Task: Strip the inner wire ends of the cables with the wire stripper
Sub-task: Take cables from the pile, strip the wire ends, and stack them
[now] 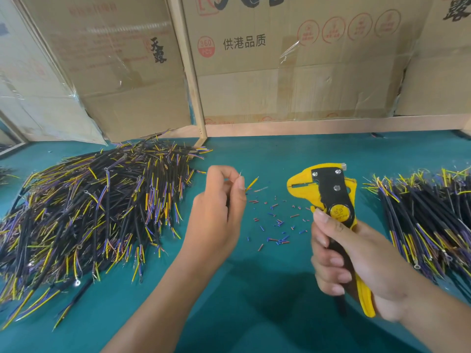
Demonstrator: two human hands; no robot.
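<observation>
Cable (251, 184) mostly behind left hand (219, 212)

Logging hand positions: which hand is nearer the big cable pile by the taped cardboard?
Left. The left hand, pinching a cable's wires, sits just beside the big cable pile. The right hand, gripping the wire stripper, is farther off, across the scattered insulation bits.

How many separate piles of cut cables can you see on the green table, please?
2 clear piles: a large pile left of the left hand, and another at the right edge. A few strands at the far left edge may be a third.
</observation>
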